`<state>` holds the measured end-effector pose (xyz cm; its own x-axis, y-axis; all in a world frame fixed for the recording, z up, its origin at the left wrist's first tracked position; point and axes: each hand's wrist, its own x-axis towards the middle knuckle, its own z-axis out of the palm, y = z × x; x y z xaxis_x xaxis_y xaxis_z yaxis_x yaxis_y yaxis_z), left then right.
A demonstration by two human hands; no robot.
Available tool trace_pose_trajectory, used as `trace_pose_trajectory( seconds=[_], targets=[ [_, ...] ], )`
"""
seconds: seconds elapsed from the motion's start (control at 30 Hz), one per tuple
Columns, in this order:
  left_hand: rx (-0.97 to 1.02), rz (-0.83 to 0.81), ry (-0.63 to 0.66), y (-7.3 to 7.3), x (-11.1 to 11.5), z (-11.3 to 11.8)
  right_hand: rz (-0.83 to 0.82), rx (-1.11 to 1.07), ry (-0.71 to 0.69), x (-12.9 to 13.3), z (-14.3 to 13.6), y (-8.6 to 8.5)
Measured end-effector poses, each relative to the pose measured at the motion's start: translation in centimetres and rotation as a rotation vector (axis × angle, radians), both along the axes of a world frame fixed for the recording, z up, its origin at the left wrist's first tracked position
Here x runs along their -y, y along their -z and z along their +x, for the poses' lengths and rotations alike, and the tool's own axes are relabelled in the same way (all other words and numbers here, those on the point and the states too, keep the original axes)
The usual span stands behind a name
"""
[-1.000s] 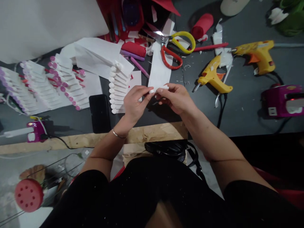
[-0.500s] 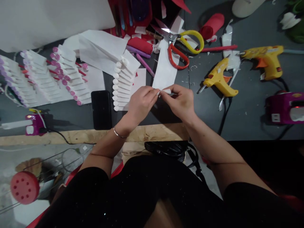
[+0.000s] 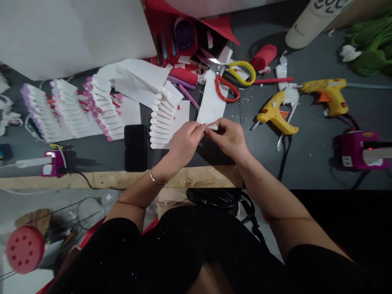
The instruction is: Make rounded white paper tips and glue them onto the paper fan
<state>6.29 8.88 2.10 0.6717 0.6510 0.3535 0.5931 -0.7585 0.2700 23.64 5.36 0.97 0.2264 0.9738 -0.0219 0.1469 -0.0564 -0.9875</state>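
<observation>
Both hands meet over the front part of the table. My left hand (image 3: 186, 141) and my right hand (image 3: 230, 136) pinch a small white rolled piece (image 3: 213, 127) between their fingertips. Part of that piece is hidden by the fingers; its pale end points right. Just behind the hands lies a long white strip (image 3: 213, 100). Left of my left hand, a row of white-tipped sticks (image 3: 161, 119) lies on a white sheet. Scissors (image 3: 226, 75) with one yellow and one red handle rest beyond the strip.
Two yellow glue guns (image 3: 275, 114) (image 3: 326, 96) lie at right, near a purple power socket (image 3: 358, 151). A black phone (image 3: 135, 148) lies at left. Farther left are rows of pink- and purple-tipped sticks (image 3: 102, 110). A white bottle (image 3: 306, 28) and red roll (image 3: 263, 57) stand or lie behind.
The whole view has shifted, so table items appear lower and more of the far side shows. Both hands still pinch the white rolled piece in nearly the same place.
</observation>
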Motion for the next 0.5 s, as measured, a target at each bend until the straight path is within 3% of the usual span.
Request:
trace_pose_trajectory(
  seconds=[0.3, 0.5],
  targets=[
    [0.362, -0.15, 0.008, -1.0, -0.7, 0.7, -0.15, -0.621, -0.121, -0.8, 1.0, -0.5],
    [0.472, -0.233, -0.023, -0.8, -1.1, 1.1, -0.235, -0.728, -0.159, -0.7, 0.8, -1.1]
  ],
)
